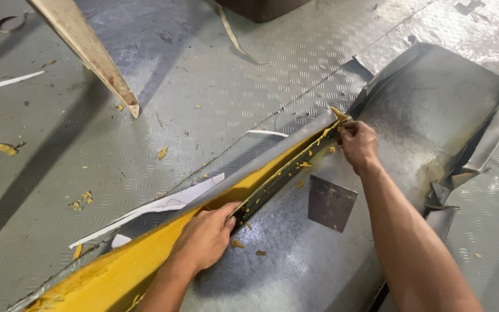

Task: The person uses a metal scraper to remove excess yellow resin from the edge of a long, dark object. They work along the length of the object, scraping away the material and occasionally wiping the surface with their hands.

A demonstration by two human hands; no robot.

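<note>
A long bent sheet of grey metal (pixel 434 98) lies on the floor, its raised edge coated in yellow foam (pixel 128 266). My left hand (pixel 206 237) grips that yellow-coated edge near the middle, fingers curled over the dark seam (pixel 278 179). My right hand (pixel 358 144) pinches the far end of the same seam, where crumbly yellow bits cling. Both forearms reach in from the bottom of the view.
A small dark square plate (pixel 330 202) lies on the sheet between my arms. A pale wooden beam (pixel 88 46) slants in at the upper left over the chequer-plate floor (pixel 203 86). Yellow crumbs and white strips (pixel 163 205) are scattered around.
</note>
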